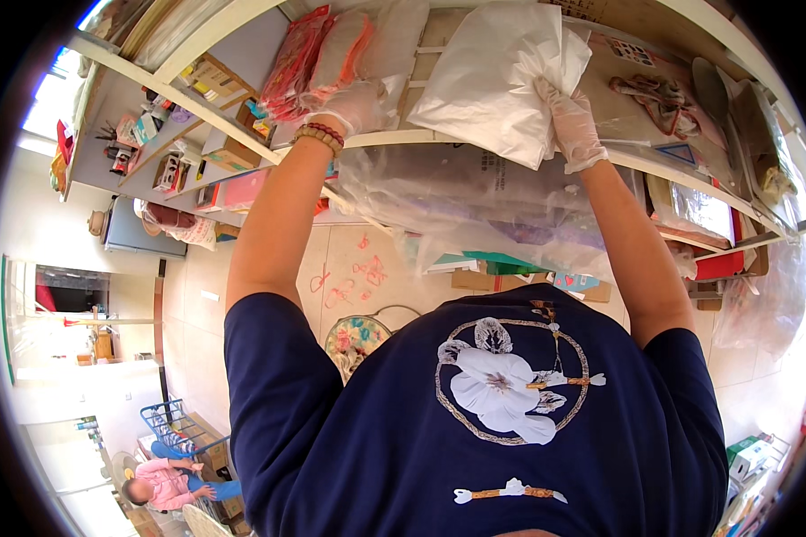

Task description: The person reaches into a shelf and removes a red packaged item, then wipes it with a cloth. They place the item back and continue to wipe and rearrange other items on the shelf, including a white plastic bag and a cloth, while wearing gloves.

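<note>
My right hand [571,125], in a thin clear glove, grips the right edge of a white plastic bag [488,85]. The bag lies over the front of the shelf, its surface wrinkled. My left hand [354,109] is gloved too, with a beaded bracelet at the wrist. It rests at the near end of clear plastic packets [342,49] with orange edges. Its fingers blend into the plastic, so their closure is unclear. Just left of that hand lies a stack of red packets [294,67].
A pale shelf rail [394,138] runs before me, with large clear plastic sheeting [475,192] below. A crumpled cloth [658,100] lies at right. Small boxes and bottles fill a left shelf [107,179]. A round patterned stool [356,340] stands below. Another person [166,483] sits lower left.
</note>
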A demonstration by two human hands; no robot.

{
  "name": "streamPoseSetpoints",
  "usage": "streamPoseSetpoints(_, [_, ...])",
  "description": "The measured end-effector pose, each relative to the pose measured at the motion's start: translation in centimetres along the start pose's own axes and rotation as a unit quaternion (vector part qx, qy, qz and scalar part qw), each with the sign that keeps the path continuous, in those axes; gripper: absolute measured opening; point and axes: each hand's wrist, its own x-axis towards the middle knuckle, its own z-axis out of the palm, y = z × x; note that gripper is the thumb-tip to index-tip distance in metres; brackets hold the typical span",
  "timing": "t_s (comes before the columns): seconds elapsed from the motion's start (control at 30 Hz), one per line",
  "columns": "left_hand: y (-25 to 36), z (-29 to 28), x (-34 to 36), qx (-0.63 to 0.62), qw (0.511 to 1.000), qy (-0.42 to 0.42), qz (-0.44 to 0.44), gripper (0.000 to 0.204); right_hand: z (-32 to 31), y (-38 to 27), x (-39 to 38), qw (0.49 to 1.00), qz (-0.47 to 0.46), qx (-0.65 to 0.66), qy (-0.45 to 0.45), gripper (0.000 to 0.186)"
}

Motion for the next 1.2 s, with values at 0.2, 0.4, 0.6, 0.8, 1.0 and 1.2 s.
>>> streamPoseSetpoints(0.2, [0.2,0.0,-0.8,0.001,0.997,0.043,0.059,0.047,0.2,-0.1,-0.2,1.0,-0.002,-0.003,-0.004,0.027])
streamPoseSetpoints(0.4, [-2.6,1.5,0.6,0.013,0.992,0.044,0.119,0.034,0.1,0.1,0.0,1.0,0.004,0.002,-0.01,0.025])
streamPoseSetpoints(0.6, [-1.9,0.5,-0.1,0.019,0.994,0.044,0.1,0.034,-0.4,0.5,0.3,1.0,-0.001,0.016,-0.006,0.023])
streamPoseSetpoints(0.8, [-4.6,0.4,0.5,0.057,0.988,-0.001,0.141,0.037,0.2,0.4,0.3,1.0,0.006,0.023,-0.02,0.022])
streamPoseSetpoints(1.0, [0.3,-2.2,-2.5,0.007,0.998,-0.02,0.062,0.039,-0.1,0.3,0.2,1.0,0.009,0.017,-0.013,0.02])
streamPoseSetpoints(1.2, [-0.9,-1.9,-1.8,-0.001,0.996,0.004,0.089,0.038,-0.1,0.4,0.2,1.0,0.008,0.01,-0.011,0.021])
